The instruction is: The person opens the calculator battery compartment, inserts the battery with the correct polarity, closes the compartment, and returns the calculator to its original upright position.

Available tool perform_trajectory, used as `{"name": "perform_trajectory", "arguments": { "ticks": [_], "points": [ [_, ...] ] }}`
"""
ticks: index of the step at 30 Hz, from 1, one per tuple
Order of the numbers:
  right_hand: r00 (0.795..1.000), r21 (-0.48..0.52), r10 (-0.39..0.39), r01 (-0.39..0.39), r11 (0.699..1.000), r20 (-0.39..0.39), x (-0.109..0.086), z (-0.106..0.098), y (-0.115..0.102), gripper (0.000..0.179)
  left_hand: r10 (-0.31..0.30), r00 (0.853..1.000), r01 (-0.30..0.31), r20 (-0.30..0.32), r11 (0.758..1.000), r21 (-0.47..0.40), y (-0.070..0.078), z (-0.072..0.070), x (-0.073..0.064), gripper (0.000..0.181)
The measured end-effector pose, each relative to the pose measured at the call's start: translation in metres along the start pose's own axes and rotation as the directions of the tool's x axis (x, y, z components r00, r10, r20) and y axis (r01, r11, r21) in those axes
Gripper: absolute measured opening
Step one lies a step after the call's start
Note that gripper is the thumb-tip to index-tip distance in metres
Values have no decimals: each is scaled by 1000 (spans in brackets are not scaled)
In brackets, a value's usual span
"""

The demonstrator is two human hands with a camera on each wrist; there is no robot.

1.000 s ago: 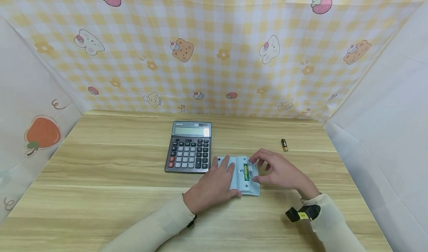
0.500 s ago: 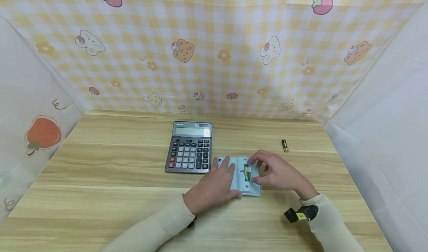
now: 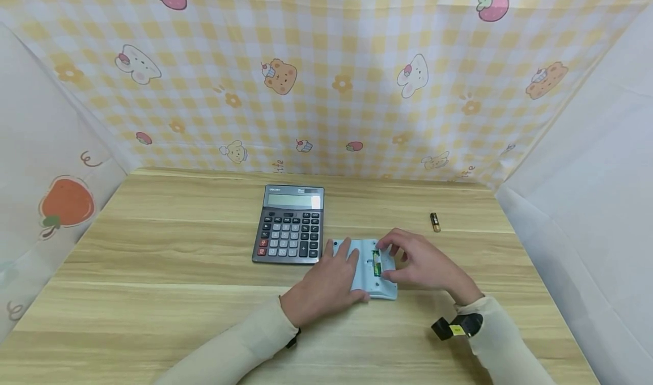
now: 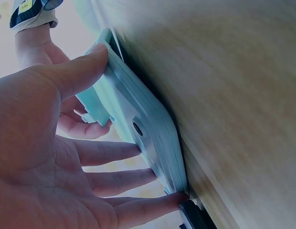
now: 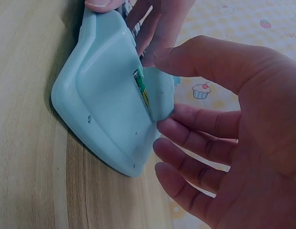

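Observation:
A light blue calculator (image 3: 363, 280) lies face down on the table, its battery slot uncovered and a green battery (image 5: 142, 90) inside. My left hand (image 3: 329, 286) rests spread on the calculator's left part. Its fingers are straight, and the thumb touches the near edge. My right hand (image 3: 420, 260) pinches the small light blue battery cover (image 5: 160, 93) at its two ends, thumb on one and fingers on the other. The cover stands tilted at the right side of the slot. In the left wrist view the cover (image 4: 93, 107) shows beyond the left thumb.
A dark grey calculator (image 3: 288, 224) lies face up just left of the blue one, very near the left fingertips. One loose black and gold battery (image 3: 435, 222) lies farther back on the right. A patterned yellow checked cloth (image 3: 316, 107) hangs behind the wooden table (image 3: 178, 232).
My right hand has shifted very slightly left with the cover, which now leans a little more over the slot. My left hand stays on the calculator.

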State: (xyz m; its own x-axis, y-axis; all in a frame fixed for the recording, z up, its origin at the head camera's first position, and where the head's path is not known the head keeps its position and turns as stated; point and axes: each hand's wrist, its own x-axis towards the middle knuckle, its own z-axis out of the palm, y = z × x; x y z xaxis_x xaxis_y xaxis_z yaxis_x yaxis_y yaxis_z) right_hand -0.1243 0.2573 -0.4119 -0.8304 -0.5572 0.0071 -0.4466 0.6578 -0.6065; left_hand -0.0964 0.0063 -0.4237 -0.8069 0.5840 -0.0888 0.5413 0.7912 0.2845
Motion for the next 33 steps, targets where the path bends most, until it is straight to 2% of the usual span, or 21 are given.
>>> {"name": "perform_trajectory", "arguments": {
  "ticks": [10, 23, 33],
  "points": [
    [1000, -39, -15, 14, 999, -14, 3, 4, -2, 48, -12, 1000, 12, 20, 1000, 24, 1, 0, 2, 96],
    [1000, -9, -4, 3, 1000, -17, 3, 9, 1, 44, -23, 999, 22, 38, 1000, 19, 2, -1, 2, 95],
    [999, 21, -7, 8, 1000, -37, 1, 10, 1, 43, -16, 1000, 15, 25, 1000, 21, 3, -1, 1, 94]
  ]
}}
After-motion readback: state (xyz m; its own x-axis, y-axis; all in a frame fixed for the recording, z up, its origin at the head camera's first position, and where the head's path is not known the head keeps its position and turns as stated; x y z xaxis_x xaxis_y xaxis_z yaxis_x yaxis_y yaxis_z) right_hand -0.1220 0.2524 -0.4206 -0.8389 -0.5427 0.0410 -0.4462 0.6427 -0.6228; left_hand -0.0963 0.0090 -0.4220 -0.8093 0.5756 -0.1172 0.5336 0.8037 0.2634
